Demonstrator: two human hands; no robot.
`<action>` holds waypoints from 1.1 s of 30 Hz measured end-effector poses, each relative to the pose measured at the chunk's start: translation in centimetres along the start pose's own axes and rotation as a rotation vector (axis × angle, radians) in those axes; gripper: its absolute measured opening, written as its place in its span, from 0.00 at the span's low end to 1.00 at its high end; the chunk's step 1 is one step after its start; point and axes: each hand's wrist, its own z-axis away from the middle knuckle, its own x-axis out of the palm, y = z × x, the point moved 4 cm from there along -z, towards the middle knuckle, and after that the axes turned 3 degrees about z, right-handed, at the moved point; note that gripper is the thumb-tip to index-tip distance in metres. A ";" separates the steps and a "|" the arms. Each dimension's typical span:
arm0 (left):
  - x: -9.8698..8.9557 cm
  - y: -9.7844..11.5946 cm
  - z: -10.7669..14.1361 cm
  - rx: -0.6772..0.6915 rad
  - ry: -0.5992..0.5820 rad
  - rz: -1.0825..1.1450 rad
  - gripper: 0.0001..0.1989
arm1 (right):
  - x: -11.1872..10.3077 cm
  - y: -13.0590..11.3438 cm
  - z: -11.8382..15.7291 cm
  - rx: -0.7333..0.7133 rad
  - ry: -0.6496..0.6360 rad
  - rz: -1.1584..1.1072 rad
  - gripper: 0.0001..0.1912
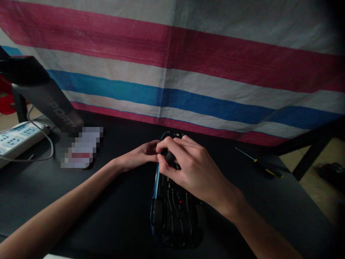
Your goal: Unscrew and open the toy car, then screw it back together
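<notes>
A blue toy car (172,210) lies upside down on the black table (113,212), its dark underside and wheels facing up. My left hand (140,156) holds the car's far end from the left side. My right hand (185,165) reaches over the same end with its fingers pinched around a small black wheel-like part (170,157) on the car. A small red dot shows on the underside near the middle. My right hand hides the far part of the car.
A thin screwdriver (260,165) with a yellow and black handle lies on the table to the right. A white power strip (18,138) with a cable, a dark bottle (45,97) and a blurred card (82,147) sit at left. A striped tarp (188,64) hangs behind.
</notes>
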 end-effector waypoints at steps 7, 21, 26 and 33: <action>-0.1 0.0 0.0 0.006 0.021 -0.028 0.20 | -0.2 0.1 0.0 -0.018 0.001 -0.004 0.09; -0.5 -0.1 0.0 -0.004 0.039 -0.049 0.19 | -0.1 -0.4 0.0 -0.040 0.009 0.014 0.06; -0.5 -0.3 0.0 0.022 0.015 -0.023 0.21 | -0.1 -0.1 0.0 -0.011 -0.015 0.045 0.05; -0.2 0.2 -0.1 0.022 -0.002 -0.116 0.16 | -0.3 -0.5 0.1 -0.087 -0.083 -0.037 0.12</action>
